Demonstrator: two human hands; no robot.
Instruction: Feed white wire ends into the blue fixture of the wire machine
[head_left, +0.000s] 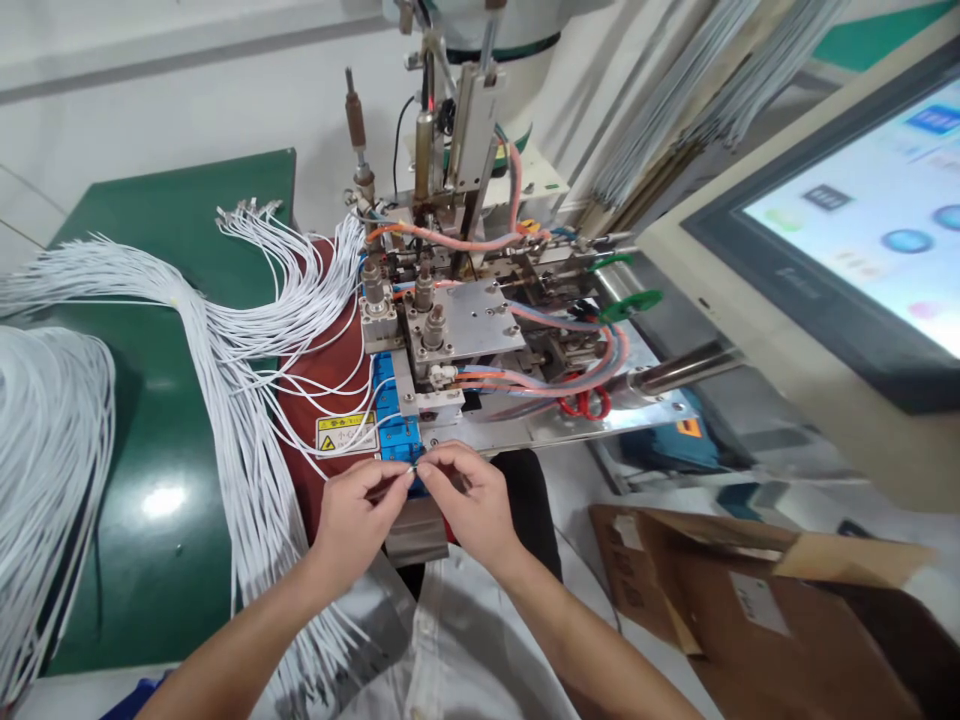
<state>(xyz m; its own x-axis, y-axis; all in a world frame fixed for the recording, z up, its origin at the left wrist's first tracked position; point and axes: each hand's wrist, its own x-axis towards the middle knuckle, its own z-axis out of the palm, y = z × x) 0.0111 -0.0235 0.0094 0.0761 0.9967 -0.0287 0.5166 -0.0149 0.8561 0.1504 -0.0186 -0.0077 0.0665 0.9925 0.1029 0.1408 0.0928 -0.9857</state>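
Tabletop (172, 580), green and glossy, fills the left, with loose bundles of white wires (225, 330) fanned across it. To the right a lit touchscreen (862, 210) leans over the bench, and an assembly machine (457, 320) with orange and blue hoses stands in the middle. An open cardboard box (750, 610) sits low on the right; its contents cannot be made out. At the machine's front edge sits a blue fixture (396, 438). Just before it the left hand (356, 515) and right hand (469, 500) meet, each with fingertips pinched together on one thin wire end (413, 469).
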